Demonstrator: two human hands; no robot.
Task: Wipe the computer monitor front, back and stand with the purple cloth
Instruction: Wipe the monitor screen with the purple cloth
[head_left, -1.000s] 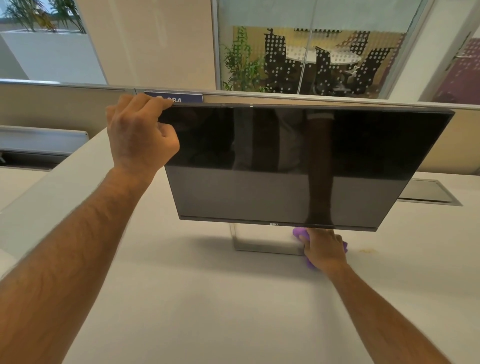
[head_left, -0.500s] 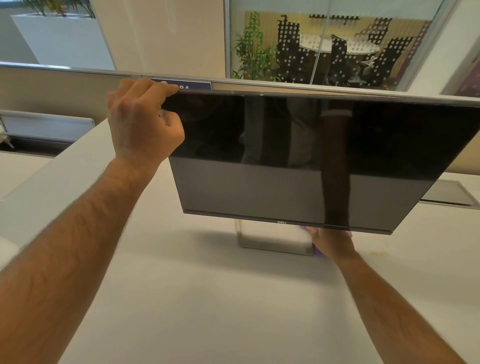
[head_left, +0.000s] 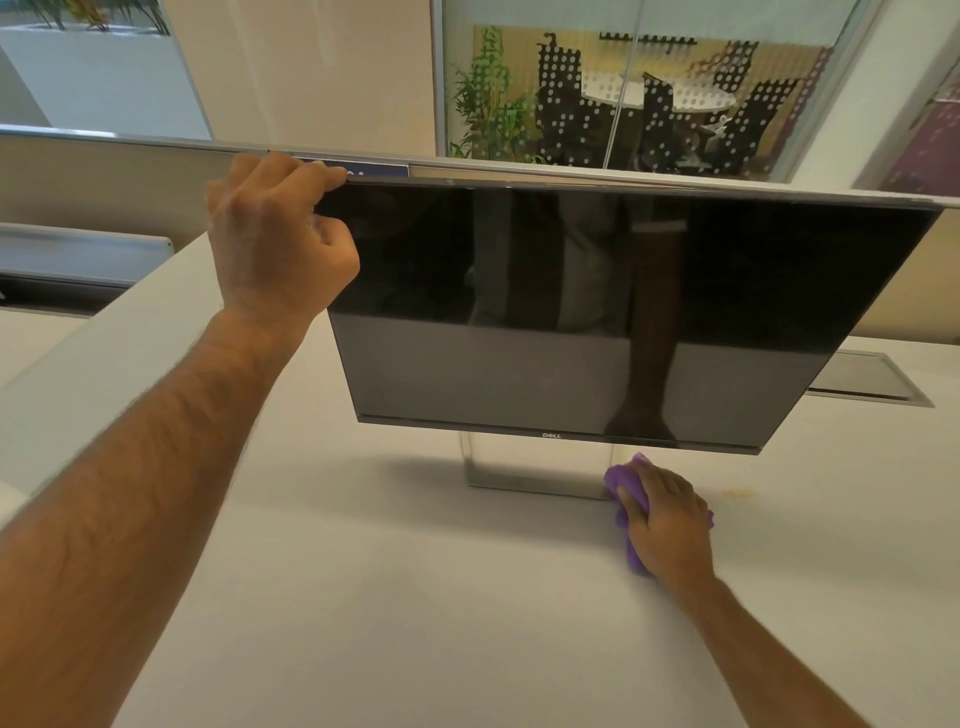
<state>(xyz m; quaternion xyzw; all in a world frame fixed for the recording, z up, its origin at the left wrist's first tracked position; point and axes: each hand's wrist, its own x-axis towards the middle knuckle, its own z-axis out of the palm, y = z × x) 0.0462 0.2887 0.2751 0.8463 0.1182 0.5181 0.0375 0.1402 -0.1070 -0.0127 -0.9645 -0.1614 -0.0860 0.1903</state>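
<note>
A black computer monitor (head_left: 597, 312) stands on a white desk (head_left: 415, 597), its dark screen tilted toward me. My left hand (head_left: 275, 239) grips its top left corner, fingers curled over the upper edge. Below the screen shows the silver stand base (head_left: 535, 473). My right hand (head_left: 667, 514) holds the purple cloth (head_left: 626, 480) bunched under its fingers, on the desk at the right front corner of the stand base. The back of the monitor and the stand's column are hidden.
A low beige partition (head_left: 104, 176) runs behind the desk, with a blue label at its top. A metal cable hatch (head_left: 872, 376) lies flush in the desk at the right. A small brownish stain (head_left: 735, 491) marks the desk right of the cloth.
My right hand has drawn back from under the screen toward me, and more of the purple cloth shows now. My left hand keeps its grip on the corner.
</note>
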